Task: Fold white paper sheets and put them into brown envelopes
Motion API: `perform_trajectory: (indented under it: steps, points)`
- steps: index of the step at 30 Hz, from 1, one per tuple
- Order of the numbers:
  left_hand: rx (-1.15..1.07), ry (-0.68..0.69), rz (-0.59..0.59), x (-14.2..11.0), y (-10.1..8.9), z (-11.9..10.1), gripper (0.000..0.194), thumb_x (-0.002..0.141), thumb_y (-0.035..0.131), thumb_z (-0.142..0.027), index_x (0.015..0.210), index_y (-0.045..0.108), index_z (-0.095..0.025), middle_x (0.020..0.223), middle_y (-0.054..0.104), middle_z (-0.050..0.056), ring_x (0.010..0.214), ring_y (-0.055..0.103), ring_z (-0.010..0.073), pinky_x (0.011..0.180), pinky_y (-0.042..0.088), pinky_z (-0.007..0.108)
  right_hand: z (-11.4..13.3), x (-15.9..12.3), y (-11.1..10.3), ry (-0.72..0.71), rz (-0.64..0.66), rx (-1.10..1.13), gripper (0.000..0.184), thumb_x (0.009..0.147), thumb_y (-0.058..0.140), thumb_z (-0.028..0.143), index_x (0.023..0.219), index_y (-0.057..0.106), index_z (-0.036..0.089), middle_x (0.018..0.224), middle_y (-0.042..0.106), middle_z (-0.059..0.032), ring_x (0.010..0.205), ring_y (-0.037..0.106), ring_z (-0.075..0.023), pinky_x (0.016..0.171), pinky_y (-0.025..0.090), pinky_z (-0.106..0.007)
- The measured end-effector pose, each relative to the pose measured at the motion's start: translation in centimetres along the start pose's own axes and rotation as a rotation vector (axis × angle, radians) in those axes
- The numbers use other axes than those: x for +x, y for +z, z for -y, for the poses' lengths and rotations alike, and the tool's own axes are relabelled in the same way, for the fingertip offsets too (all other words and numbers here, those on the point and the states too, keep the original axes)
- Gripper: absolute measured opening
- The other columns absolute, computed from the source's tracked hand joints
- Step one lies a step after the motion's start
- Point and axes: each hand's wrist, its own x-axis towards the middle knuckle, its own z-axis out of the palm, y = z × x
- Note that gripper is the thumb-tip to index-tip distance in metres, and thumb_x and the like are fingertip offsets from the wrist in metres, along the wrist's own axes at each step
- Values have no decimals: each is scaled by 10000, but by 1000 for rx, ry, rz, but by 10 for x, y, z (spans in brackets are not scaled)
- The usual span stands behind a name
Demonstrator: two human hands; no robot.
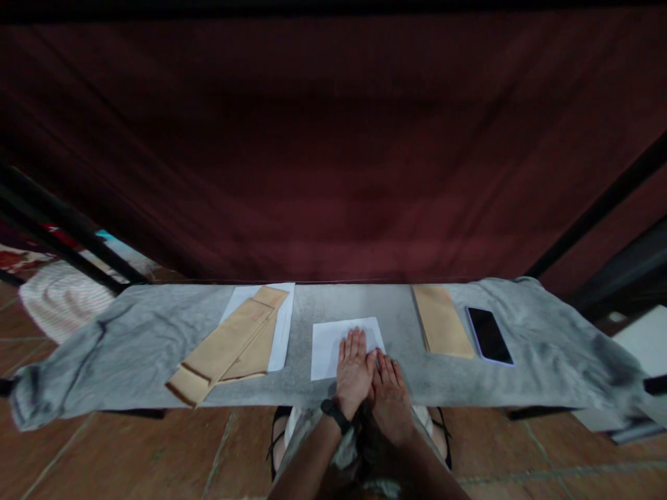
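A white sheet of paper [324,351] lies on the grey cloth in front of me, its left part uncovered. My left hand [354,368], with a dark band at the wrist, presses flat on the paper's right half, fingers stretched forward. Beside it, my right hand [390,396] lies flat with extended fingers at the paper's lower right edge. The two hands touch near the thumbs. Neither grips anything. What lies under the palms is hidden.
The narrow bench top is covered by a grey cloth [401,361]. On the left, folded brown paper bags [229,344] overlap white sheets [282,340]. Rightward lie a brown paper stack [442,323] and a phone [490,337]. A dark red fabric panel [333,173] rises behind.
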Motion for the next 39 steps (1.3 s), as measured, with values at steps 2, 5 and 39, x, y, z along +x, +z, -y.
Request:
perform_trajectory:
  steps: [2,5,39]
  points:
    - [11,-10,23,0,2,-2,599,1037,294,-416,1562,333,-130,1586,408,137,1485,355,258,1202,341,490,0,1,-1,-3,4,12,558,1025,373,307,1560,358,149,1588,394,-145,1467,372,-291,1207,275,-509]
    - [59,-34,21,-5,-2,17,605,1034,315,-443,1545,371,-123,1589,400,135,1490,343,253,1210,327,470,1,2,-3,30,-7,31,533,1037,366,333,1537,406,152,1597,381,-138,1469,368,-279,1215,259,-494]
    - [159,-193,-13,-36,-30,80,720,975,378,-638,1546,389,-200,1628,331,132,1496,327,306,1211,271,503,-16,122,31,70,152,18,512,1048,379,409,1520,443,222,1613,361,-115,1457,377,-298,1187,239,-502]
